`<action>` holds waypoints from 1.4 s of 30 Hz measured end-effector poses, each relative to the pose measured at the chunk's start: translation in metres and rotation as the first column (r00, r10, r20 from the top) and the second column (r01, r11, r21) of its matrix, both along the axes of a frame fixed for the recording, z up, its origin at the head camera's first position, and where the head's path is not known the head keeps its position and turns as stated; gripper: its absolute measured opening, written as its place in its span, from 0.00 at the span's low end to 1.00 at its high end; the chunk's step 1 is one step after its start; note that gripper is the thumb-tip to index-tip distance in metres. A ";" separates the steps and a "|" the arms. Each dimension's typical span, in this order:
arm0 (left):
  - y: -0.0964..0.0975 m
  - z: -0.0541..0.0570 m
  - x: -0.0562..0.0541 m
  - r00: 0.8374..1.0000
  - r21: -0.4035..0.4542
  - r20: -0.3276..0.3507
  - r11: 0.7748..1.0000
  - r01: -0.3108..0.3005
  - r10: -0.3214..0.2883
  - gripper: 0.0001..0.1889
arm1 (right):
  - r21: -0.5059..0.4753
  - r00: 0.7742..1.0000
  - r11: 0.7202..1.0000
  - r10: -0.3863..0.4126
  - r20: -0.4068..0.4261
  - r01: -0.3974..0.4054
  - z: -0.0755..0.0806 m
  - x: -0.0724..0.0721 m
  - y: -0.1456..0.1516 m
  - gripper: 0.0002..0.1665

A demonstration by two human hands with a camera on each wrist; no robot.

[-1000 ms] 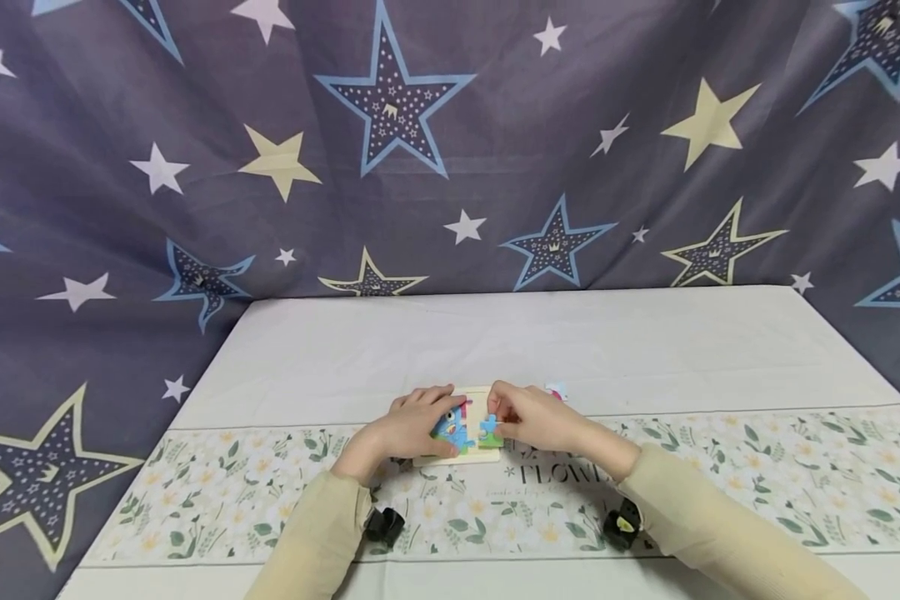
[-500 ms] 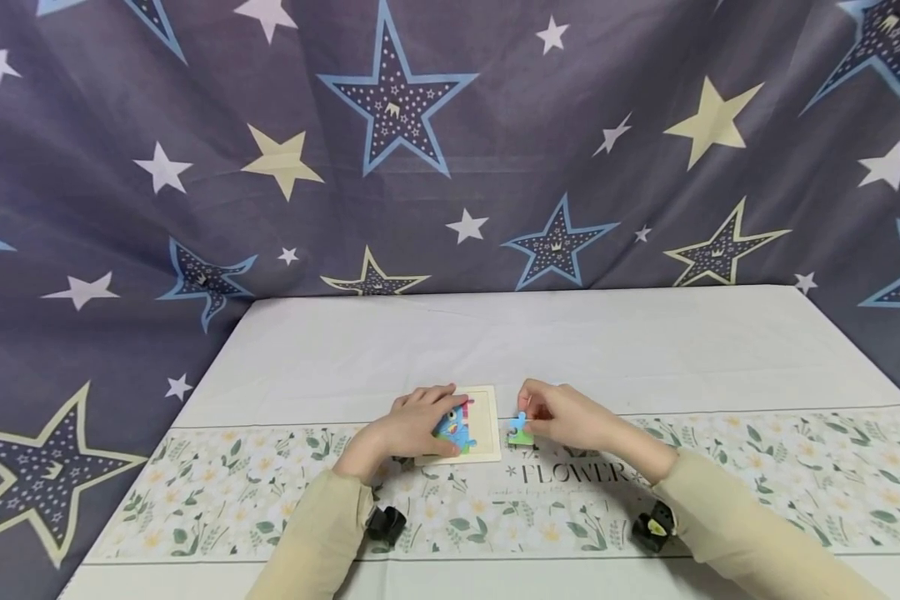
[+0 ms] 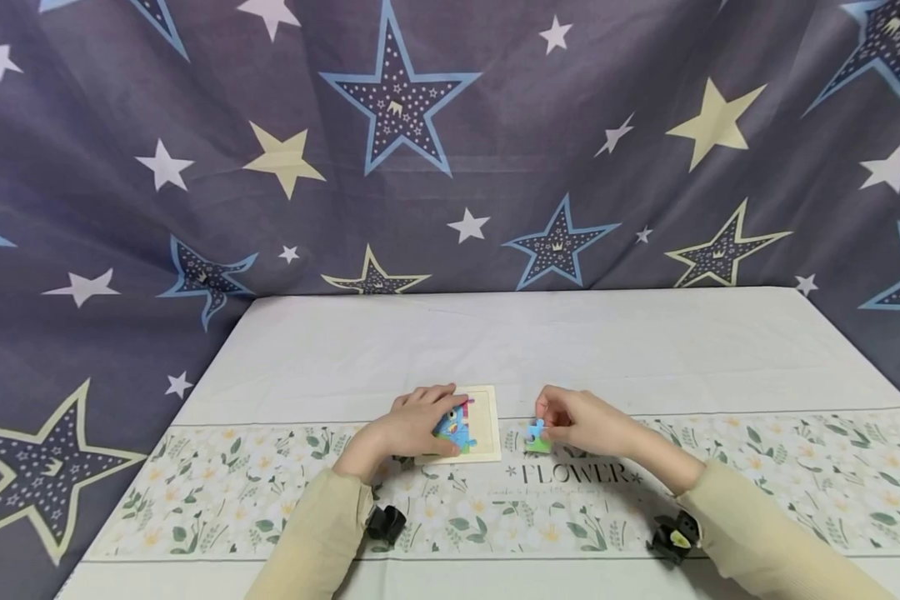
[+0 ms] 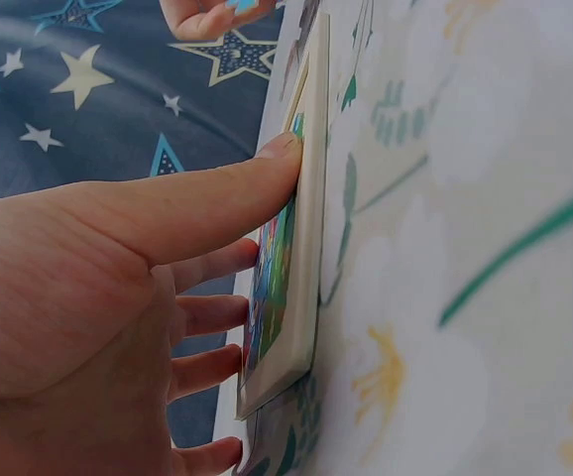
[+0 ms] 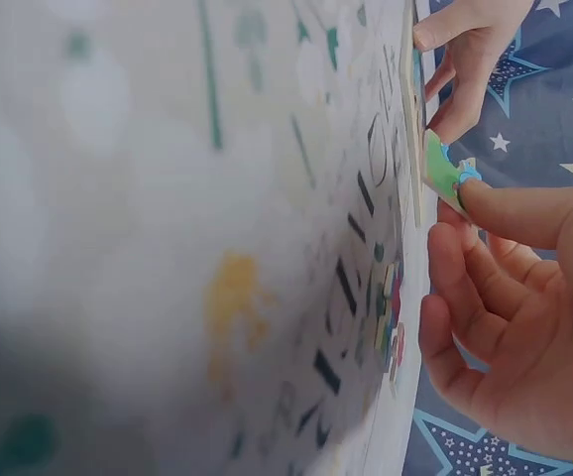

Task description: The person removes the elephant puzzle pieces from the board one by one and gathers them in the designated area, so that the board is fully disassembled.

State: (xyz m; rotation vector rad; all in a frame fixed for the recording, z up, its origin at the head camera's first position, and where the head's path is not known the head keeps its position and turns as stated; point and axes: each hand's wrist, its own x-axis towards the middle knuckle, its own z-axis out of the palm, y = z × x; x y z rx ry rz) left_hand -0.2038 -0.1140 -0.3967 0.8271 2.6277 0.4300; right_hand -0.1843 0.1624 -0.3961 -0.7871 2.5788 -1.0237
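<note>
My left hand (image 3: 416,421) rests on a pale jigsaw tray (image 3: 493,450), fingers spread and fairly straight. In the left wrist view its thumb (image 4: 237,193) presses near the tray's front rim. Blue, pink and green fitted pieces (image 3: 452,429) show beside the fingers; the hand hides the tray's left part. To the right of the tray, my right hand (image 3: 592,425) pinches a blue and green jigsaw piece (image 3: 537,437) between thumb and fingers. The right wrist view shows that piece (image 5: 439,167) tilted above the tabletop, its green part toward the tray.
Several loose jigsaw pieces (image 5: 388,312) lie on the table under the right hand in the right wrist view. A floral runner printed FLOWER (image 3: 573,473) crosses the white table (image 3: 390,350). A star-patterned curtain (image 3: 495,158) hangs behind the table's far edge.
My right hand has moved right, carrying the pinched jigsaw piece from over the tray to beside it. The tray's right part is now uncovered. The left hand has stayed in place.
</note>
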 end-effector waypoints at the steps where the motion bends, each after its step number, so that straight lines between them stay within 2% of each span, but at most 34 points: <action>1: 0.000 0.000 0.000 1.000 0.000 0.001 1.000 0.000 0.000 0.39 | 0.001 1.000 1.000 -0.002 0.006 0.002 0.000 0.001 0.001 0.07; 5: 0.000 -0.001 -0.001 1.000 -0.003 0.004 1.000 -0.002 0.002 0.39 | 0.004 1.000 1.000 0.002 0.023 -0.002 0.000 0.005 0.005 0.07; 20: 0.001 -0.001 -0.001 1.000 -0.004 -0.004 1.000 0.007 -0.007 0.39 | 0.000 1.000 1.000 0.027 -0.002 -0.027 -0.001 0.018 0.026 0.07; 26: 0.001 0.000 -0.001 1.000 -0.003 0.008 1.000 -0.003 0.003 0.39 | 0.012 1.000 1.000 0.017 0.026 -0.017 -0.001 0.022 0.033 0.07; 36: 0.000 0.001 0.000 1.000 0.005 0.016 1.000 -0.006 0.006 0.38 | 0.007 0.998 0.999 0.032 0.048 -0.033 -0.006 0.023 0.041 0.06; 42: 0.001 0.000 0.000 1.000 0.000 0.016 1.000 -0.007 0.007 0.38 | 0.017 0.999 1.000 0.016 0.046 -0.016 -0.007 0.023 0.041 0.07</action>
